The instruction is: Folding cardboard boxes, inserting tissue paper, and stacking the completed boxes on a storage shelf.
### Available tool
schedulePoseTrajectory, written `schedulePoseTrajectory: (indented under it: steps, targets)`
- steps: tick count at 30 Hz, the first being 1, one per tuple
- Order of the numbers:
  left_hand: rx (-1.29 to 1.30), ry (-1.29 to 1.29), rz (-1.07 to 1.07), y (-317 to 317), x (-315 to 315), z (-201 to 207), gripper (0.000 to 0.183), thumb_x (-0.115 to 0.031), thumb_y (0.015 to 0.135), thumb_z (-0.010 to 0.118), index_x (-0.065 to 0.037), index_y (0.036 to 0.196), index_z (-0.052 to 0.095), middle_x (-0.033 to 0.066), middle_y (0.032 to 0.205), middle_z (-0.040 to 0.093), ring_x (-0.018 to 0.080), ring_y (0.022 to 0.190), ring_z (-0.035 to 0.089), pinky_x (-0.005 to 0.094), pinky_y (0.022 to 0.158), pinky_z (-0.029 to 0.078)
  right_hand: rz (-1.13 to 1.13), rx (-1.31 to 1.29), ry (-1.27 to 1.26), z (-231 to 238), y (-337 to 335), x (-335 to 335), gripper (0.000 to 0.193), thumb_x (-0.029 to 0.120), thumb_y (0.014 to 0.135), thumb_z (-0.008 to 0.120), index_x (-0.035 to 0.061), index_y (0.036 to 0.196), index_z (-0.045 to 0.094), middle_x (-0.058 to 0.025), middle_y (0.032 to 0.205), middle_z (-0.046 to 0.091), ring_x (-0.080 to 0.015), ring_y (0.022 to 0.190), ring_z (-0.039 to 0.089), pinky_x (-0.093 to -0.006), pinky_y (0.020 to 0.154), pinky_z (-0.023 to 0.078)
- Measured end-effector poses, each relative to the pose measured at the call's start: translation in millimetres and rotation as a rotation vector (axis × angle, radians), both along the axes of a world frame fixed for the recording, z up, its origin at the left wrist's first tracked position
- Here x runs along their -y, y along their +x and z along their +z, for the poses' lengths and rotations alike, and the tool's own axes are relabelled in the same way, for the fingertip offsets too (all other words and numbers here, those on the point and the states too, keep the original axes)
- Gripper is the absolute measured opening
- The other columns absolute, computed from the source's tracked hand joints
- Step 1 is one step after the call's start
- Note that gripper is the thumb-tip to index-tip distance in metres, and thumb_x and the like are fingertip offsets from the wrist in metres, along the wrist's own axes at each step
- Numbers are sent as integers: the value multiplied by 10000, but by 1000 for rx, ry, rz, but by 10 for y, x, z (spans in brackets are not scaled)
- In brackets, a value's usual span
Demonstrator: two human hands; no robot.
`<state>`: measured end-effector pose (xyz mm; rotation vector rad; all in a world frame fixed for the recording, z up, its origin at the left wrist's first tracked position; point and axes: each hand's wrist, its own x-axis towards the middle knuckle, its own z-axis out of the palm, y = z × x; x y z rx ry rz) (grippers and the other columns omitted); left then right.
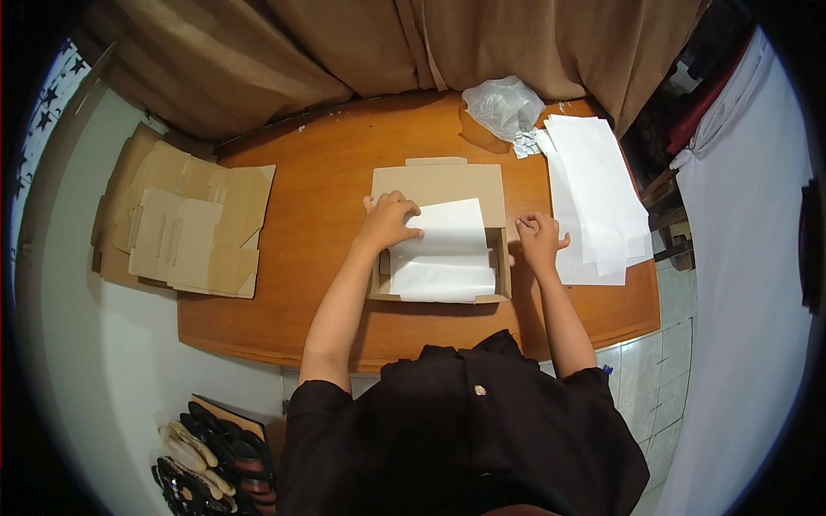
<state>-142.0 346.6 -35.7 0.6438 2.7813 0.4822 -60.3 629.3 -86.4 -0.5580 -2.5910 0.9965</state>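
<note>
An open brown cardboard box (pixel 505 288) sits in front of me on the wooden table, its lid flap (pixel 439 183) folded back on the far side. White paper (pixel 443 245) lines the box, creased across the middle, and its far part lies up over the lid. At the paper's left edge is my left hand (pixel 391 222), thumb and forefinger apart, touching or just over the sheet. My right hand (pixel 539 243) hovers right of the box with its fingertips pinched together. Whatever small thing may be in that pinch is too small to make out.
Flattened cardboard boxes (pixel 185 219) are stacked at the table's left end. White paper sheets (pixel 594 198) lie on the right, beside a clear plastic bag (pixel 503 105) and small silvery packets (pixel 526 144). A brown curtain (pixel 344 43) hangs behind; shoes (pixel 215 456) stand at lower left.
</note>
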Motion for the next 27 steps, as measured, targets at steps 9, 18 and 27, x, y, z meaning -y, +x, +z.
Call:
schedulePoseTrajectory:
  steps: [9,18,27]
  targets:
    - [-217,51,-63,1,-1,-137,294,-231,637,774,-145,875,626,3,950,578,206,1011,519,500,958,209,116,-127,-80,264,139,206,83,245,784,644,168,804,623,43,911,608,-197,1034,503,-610,958,94]
    - [-123,71,-359,487,-34,-276,174,-197,694,723,-147,818,611,9,788,603,200,853,576,397,880,329,222,-126,-141,336,320,246,100,257,771,660,170,816,637,41,869,621,-179,1021,507,-560,968,97]
    - [236,112,-332,667,118,-453,335,-358,816,590,-91,1004,666,111,1022,645,264,977,581,370,879,397,547,-48,-208,261,226,653,333,366,767,674,158,1018,607,-8,887,651,-197,869,595,-537,973,119]
